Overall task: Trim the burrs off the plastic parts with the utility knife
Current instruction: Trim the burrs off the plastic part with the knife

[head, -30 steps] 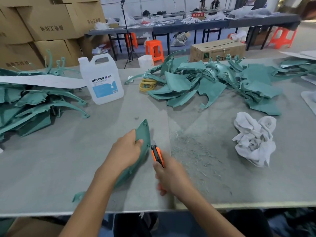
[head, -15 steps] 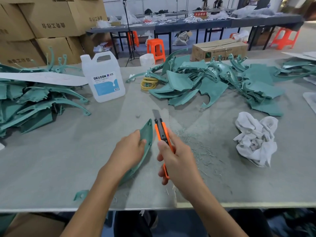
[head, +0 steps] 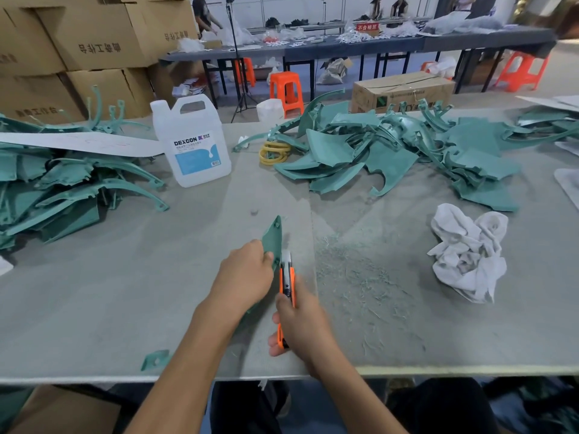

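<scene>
Centre frame, the left hand (head: 242, 274) holds a green plastic part (head: 272, 238) while the right hand (head: 300, 321) grips an orange utility knife (head: 286, 283) against its edge.

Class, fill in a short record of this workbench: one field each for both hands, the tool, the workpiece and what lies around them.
Left hand: holds the part on the table
Right hand: grips the knife, blade by the part's right edge
Shavings: scattered right of the knife
Rag: crumpled, far right
Jug: behind, left of centre
Piles: green parts, back left and back right
</scene>
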Tool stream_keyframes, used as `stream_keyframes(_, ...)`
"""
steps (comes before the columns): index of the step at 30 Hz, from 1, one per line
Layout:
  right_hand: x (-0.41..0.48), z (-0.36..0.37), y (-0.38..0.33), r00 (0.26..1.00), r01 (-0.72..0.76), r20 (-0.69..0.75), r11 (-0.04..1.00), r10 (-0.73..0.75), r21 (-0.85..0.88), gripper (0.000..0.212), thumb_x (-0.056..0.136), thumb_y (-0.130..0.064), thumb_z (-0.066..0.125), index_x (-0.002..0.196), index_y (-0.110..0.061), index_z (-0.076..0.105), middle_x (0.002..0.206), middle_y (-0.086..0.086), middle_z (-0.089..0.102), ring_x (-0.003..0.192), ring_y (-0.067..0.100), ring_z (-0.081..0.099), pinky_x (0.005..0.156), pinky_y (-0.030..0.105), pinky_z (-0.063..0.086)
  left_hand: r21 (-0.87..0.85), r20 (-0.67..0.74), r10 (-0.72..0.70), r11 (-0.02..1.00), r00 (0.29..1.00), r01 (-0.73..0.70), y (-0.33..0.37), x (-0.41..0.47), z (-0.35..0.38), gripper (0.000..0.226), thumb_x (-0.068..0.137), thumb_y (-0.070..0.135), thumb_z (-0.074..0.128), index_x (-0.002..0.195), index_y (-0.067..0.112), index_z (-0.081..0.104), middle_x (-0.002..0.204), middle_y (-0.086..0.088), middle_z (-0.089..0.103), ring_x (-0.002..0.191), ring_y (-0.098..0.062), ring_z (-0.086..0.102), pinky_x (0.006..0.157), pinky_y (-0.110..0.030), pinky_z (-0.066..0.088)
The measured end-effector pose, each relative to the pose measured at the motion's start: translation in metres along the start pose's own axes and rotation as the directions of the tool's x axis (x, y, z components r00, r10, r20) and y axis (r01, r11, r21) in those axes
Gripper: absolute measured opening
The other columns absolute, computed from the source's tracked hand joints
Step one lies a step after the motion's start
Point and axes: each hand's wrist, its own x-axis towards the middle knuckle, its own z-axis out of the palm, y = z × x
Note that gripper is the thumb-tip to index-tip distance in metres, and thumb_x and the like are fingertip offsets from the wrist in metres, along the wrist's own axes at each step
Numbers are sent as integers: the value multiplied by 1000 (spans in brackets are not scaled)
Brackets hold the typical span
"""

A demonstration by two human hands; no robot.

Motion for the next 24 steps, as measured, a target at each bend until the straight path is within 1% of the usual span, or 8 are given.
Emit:
stream_keyframes(4,1,5,2,1000,-25,-1,998,25,58,19,87,-38,41,104,-35,49,65,8,61,49,33,69,68,59,60,-1,1,7,1000,1000,-7,0,1,-1,33,105,32,41,75,18,36,75,-2,47,70,-25,46,55,-37,26)
stream_keyframes(7,0,8,1,1000,-9,-3,996,9,87,18,89,-37,42,105,-35,52,67,6,60,49,32,68,68,61,60,-2,14,19,1000,1000,-19,0,1,-1,33,105,32,41,75,19,36,75,-2,47,68,-23,46,54,-35,26)
stream_keyframes(9,-1,9,-4,999,30,-19,994,-28,108,23,91,-35,43,110,-35,54,64,2,59,48,31,67,61,55,61,10,20,23,1000,1000,-24,0,1,1,32,104,32,41,75,20,35,73,-1,45,70,-27,46,57,-37,28)
stream_keyframes(12,-6,6,-16,993,115,-35,984,-111,137,28,94,-32,43,117,-43,55,63,-5,63,47,28,66,49,40,58,11,42,23,1000,999,-23,0,0,1,25,98,29,41,76,19,36,74,-3,47,70,-27,47,56,-37,29)
stream_keyframes(16,-14,-7,-36,976,218,-29,969,-216,113,37,104,-27,44,137,-44,47,75,-14,68,49,19,65,46,31,55,-70,182,18,998,983,-5,-1,1,-11,17,95,28,39,83,18,45,83,-4,58,72,-20,54,57,-34,36)
stream_keyframes(18,-16,-17,-45,970,245,-13,966,-245,83,43,105,-27,46,143,-46,42,73,-4,66,50,18,65,45,33,55,-153,289,55,988,956,-11,0,2,-20,15,94,21,40,87,15,51,86,-7,62,75,-25,58,65,-38,46)
stream_keyframes(21,-19,-33,-55,951,299,39,942,-308,154,45,103,-32,49,136,-61,45,78,-1,62,52,21,63,45,34,54,-257,400,161,965,902,-59,3,2,-29,24,91,7,40,84,12,62,91,-18,68,87,-38,64,79,-48,54)
stream_keyframes(24,-12,-40,-48,966,256,-24,947,-257,196,46,102,-31,49,140,-55,45,80,-2,62,52,21,62,46,33,54,-258,394,128,966,910,-24,0,3,-26,26,88,5,37,98,2,61,102,-24,67,85,-31,61,81,-48,53)
